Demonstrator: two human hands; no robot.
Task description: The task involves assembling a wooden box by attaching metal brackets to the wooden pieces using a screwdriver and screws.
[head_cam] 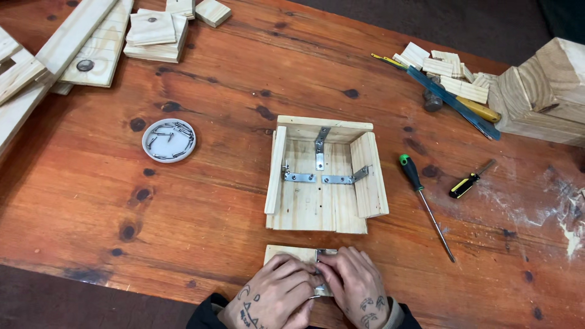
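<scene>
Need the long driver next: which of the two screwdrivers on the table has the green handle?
The long screwdriver just right of the open wooden box, its thin shaft pointing toward the near edge. The short one farther right is black and yellow.

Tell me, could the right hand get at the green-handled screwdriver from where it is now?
Probably yes: the right hand rests on the small board, and only bare table lies between it and the green-handled screwdriver.

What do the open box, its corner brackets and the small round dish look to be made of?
Open box: pale unfinished softwood, likely pine, with visible grain and knots. Corner brackets: bright silvery metal, probably plated steel, judging by the shine. Small round dish: pale grey-white and smooth, possibly a plastic lid; it holds dark metal screws or nails.
</scene>
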